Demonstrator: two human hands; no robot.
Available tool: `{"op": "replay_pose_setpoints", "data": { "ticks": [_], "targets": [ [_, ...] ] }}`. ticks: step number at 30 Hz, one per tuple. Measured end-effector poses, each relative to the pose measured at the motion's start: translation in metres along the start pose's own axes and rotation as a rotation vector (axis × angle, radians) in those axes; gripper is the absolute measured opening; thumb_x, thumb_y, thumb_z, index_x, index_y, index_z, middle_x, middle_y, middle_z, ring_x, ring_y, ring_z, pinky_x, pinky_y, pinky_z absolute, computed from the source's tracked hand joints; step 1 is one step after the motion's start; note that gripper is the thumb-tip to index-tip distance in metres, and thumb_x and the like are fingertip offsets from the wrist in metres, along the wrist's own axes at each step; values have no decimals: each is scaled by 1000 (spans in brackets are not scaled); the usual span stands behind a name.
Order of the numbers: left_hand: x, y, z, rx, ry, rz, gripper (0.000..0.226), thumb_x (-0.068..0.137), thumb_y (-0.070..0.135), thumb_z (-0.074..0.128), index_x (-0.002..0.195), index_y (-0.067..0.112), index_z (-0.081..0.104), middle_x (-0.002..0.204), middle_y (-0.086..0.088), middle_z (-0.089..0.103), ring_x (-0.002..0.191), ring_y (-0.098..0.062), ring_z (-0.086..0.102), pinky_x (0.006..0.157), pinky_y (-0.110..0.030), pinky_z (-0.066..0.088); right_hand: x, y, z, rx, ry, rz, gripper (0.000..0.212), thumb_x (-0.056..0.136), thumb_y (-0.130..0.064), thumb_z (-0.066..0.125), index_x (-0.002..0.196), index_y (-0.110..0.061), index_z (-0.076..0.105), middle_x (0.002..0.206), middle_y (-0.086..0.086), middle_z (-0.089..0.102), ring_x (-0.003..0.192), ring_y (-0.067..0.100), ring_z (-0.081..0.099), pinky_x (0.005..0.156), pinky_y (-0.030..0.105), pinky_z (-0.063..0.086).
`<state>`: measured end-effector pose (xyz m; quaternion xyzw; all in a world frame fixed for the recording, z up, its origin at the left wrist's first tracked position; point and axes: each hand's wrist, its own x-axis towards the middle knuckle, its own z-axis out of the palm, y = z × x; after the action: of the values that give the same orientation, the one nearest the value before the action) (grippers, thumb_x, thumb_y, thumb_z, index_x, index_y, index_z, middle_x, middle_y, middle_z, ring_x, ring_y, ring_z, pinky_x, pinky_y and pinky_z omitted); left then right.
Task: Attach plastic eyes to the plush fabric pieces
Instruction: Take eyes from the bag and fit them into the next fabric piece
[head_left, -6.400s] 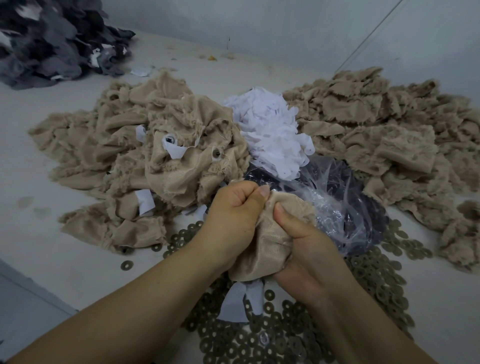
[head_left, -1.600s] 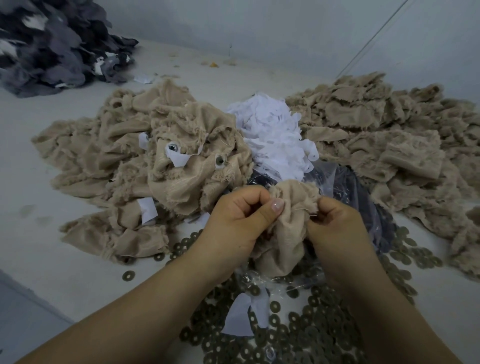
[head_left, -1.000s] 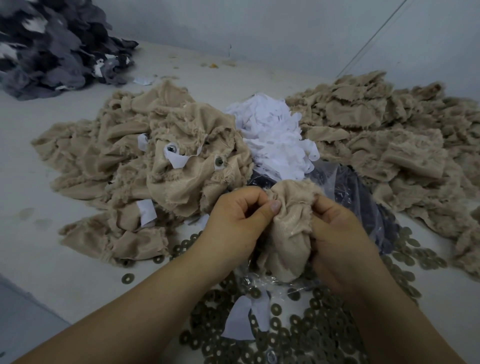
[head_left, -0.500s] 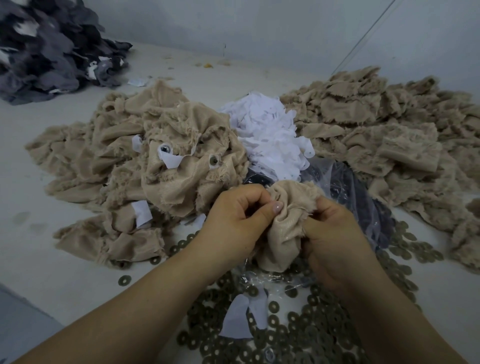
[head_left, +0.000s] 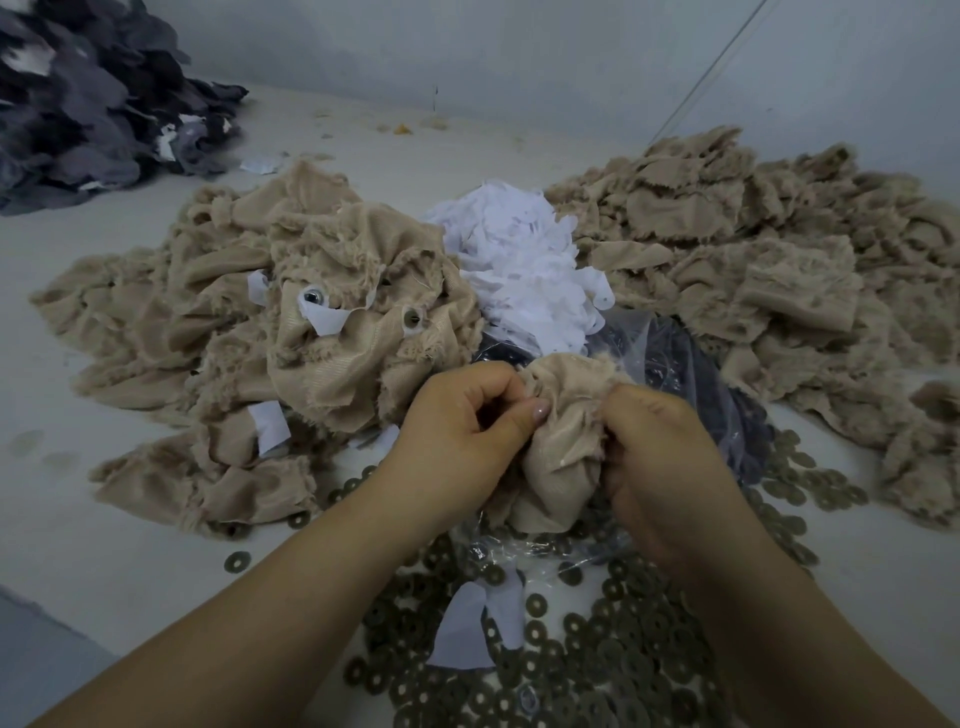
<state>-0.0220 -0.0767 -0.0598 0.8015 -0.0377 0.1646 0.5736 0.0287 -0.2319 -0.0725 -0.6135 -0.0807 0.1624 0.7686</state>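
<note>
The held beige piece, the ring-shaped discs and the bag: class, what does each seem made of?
Beige piece: apparently soft knit plush, ribbed backing, fuzzy frayed edges. Ring-shaped discs: probably matte olive plastic or metal washers; unclear. Bag: thin clear plastic film, glossy and crinkled.

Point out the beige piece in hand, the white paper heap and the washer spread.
beige piece (head_left: 563, 457), head view, bunched middle.
white paper heap (head_left: 519, 260), head view, centre.
washer spread (head_left: 623, 660), head view, middle.

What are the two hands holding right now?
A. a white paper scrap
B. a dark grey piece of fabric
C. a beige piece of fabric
C: the left hand and right hand both grip the bunched beige fabric piece between them.
</note>
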Motion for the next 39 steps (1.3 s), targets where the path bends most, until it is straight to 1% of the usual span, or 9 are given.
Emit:
{"op": "replay_pose_setpoints", "data": {
  "ticks": [3,6,12,18,24,29,34,37,39],
  "targets": [
    [0,1,-1,75,5,43,29,89,6,68,64,2,54,53,9,44,49,0,41,48,-12,35,-2,-4,3,58,-27,53,54,71,-46,79,86,6,72,97,28,72,95,40,70,90,49,56],
    [-1,4,-1,120,-2,72,27,89,5,67,66,-1,55,55,4,46,50,-1,41,49,-10,34,-9,-5,8,-59,-21,19,83,54,-54,88,99,12,66,100,32,70,101,49,68,93,63,53],
    [-1,8,1,-58,-12,-46,25,90,7,68,72,-6,56,56,-3,45,50,-7,39,46,-17,35,-7,-4,6,94,-5,68,45,67,-28,78,100,3,73,100,24,74,98,39,72,90,48,57],
    [-2,6,-1,-256,-4,-187,25,94,6,60,73,-6,54,62,-11,46,59,-20,40,53,-26,39,-7,-2,9,175,12,52,38,72,-19,74,102,3,71,98,20,76,88,32,75,70,34,61],
    [0,7,3,-182,29,-166,27,90,-2,61,65,-3,51,53,-4,45,50,-12,39,47,-20,35,-7,1,8,82,33,5,42,67,-25,78,99,2,71,96,20,76,91,35,74,80,44,60],
    [1,11,5,-38,127,-69,13,82,-7,67,76,-3,56,64,-6,52,54,-8,44,49,-17,41,-6,7,7,11,113,7,7,85,-7,75,90,-3,72,87,18,76,83,35,75,78,48,60],
    [-2,13,4,157,165,98,23,80,-6,69,89,15,70,90,0,57,70,-9,54,62,-16,45,-6,2,7,-15,90,-16,37,78,-13,78,112,-5,67,100,12,77,92,29,75,83,46,60],
    [-2,11,6,207,145,39,22,85,-1,67,88,18,76,92,0,61,77,-5,58,68,-11,42,-6,0,8,-23,143,-55,52,80,-3,79,127,-8,56,113,9,74,94,23,75,79,41,62],
    [-2,11,6,198,120,-27,19,87,4,66,90,20,76,87,4,65,71,2,57,64,-8,41,-5,0,5,-11,135,-79,84,82,0,78,150,-23,36,134,-4,61,93,9,74,73,31,61]
  ]
}}
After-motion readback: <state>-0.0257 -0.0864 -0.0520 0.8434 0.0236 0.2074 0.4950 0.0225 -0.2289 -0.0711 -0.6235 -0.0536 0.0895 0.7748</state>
